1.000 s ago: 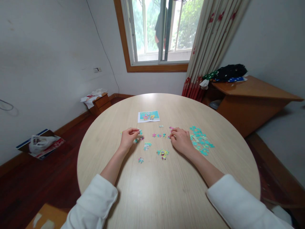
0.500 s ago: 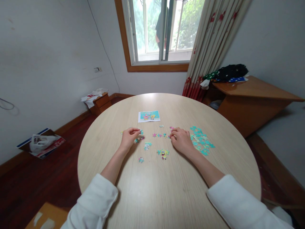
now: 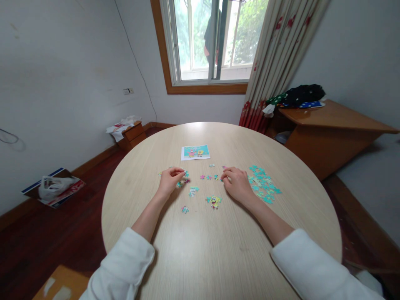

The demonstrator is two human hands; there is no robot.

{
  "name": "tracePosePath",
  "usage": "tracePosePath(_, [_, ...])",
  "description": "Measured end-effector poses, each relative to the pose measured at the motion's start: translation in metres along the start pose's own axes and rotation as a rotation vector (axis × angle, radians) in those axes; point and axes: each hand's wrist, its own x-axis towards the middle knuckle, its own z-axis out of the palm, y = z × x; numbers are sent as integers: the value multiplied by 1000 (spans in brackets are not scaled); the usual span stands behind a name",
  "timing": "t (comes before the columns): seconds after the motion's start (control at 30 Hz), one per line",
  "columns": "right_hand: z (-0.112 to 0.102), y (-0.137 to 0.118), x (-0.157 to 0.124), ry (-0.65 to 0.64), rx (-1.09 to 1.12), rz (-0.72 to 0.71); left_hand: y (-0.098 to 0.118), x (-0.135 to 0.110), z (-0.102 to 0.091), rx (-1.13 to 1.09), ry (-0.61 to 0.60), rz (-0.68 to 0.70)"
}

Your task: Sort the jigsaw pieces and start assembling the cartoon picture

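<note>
Small jigsaw pieces lie on a round pale wooden table (image 3: 218,250). My left hand (image 3: 169,180) rests on the table with its fingers pinched together over a few teal and pink pieces (image 3: 184,180). My right hand (image 3: 238,183) lies curled, fingertips pinched at small pieces (image 3: 208,177) in the middle row. A joined yellow figure (image 3: 213,201) sits between my hands, nearer to me. A loose pile of teal pieces (image 3: 262,184) spreads just right of my right hand. A reference picture (image 3: 195,152) lies farther back.
A single piece (image 3: 184,209) lies near my left forearm. A wooden desk (image 3: 328,125) with clothes stands at the right, a curtain (image 3: 275,62) beside the window. A plastic bag (image 3: 51,187) and a small drawer unit (image 3: 133,134) are on the floor at the left.
My left hand's fingers have closed slightly over the pieces; the right hand has edged a little left. Otherwise nothing has moved.
</note>
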Motion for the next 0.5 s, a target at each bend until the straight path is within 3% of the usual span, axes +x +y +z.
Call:
tracePosePath(0.13, [4,-5,-2,22,132,-81,8,-8,5,9,-102,3])
tracePosePath(0.33, [6,-31,-10,-39,363,-256,18,-24,18,76,-317,69])
tracePosePath(0.5, [10,-40,-14,-64,380,-318,18,-26,19,109,-376,86])
